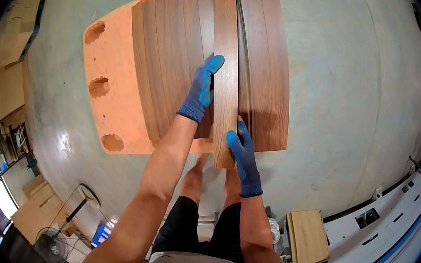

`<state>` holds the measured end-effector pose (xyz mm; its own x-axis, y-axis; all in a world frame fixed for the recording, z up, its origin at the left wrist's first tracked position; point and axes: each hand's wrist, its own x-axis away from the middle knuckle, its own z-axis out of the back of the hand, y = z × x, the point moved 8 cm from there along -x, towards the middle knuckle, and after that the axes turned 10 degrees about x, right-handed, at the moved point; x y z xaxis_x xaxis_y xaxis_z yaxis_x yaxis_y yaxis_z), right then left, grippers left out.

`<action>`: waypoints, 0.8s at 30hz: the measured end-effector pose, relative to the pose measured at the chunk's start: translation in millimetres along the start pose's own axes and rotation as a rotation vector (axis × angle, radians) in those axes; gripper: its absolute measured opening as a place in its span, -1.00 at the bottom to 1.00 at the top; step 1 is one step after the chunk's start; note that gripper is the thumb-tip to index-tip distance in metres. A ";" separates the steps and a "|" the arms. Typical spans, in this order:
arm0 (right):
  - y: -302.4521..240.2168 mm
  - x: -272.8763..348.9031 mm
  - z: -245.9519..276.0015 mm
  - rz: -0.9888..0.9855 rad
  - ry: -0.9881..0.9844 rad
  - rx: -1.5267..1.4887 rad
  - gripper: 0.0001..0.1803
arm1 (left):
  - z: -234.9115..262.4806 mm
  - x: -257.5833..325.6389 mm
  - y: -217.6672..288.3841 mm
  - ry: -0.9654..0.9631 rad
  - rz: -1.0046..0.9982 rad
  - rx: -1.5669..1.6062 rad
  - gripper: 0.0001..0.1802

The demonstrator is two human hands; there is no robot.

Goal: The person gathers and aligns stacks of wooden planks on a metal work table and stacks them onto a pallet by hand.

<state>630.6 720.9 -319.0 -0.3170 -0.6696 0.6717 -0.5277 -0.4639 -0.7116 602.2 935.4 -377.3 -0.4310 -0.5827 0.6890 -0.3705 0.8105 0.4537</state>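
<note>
A long brown wood-grain plank (225, 76) is held between my two gloved hands, lifted above rows of similar planks (173, 50). My left hand (205, 82), in a blue work glove, grips its left edge about midway along. Near the plank's close end, my right hand (242, 150) in a matching glove holds the right edge, thumb on top and fingers partly hidden. More brown planks (265, 70) lie to the right, with a dark gap beside the held one. Beneath everything is an orange pallet (118, 81) with ragged holes along its left side.
Grey floor (338, 83) surrounds the pallet. Flattened cardboard (7, 89) stands along the left, with a fan (52, 246) at the lower left. At the lower right, light wood boards (309, 237) rest beside a long white machine frame (380, 226).
</note>
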 end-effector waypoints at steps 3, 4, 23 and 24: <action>0.3 -3.7 2.3 -0.009 -0.009 0.014 -0.13 | 10.9 -11.5 -3.8 0.012 0.015 -0.021 -0.12; -0.3 -4.5 3.5 -0.002 -0.011 0.023 -0.14 | 14.1 -14.3 -5.5 0.015 0.016 -0.013 -0.12; -13.3 87.5 37.3 0.039 0.336 0.333 -0.38 | -0.4 -1.9 -14.0 0.071 -0.130 -0.380 0.04; -24.6 95.9 50.6 0.159 0.398 0.327 -0.45 | -4.8 -2.4 -17.2 0.059 -0.137 -0.393 0.04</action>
<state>653.1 638.8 -247.6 -0.6808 -0.5044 0.5311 -0.1959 -0.5733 -0.7956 613.6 923.2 -384.0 -0.3480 -0.6912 0.6333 -0.0740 0.6937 0.7165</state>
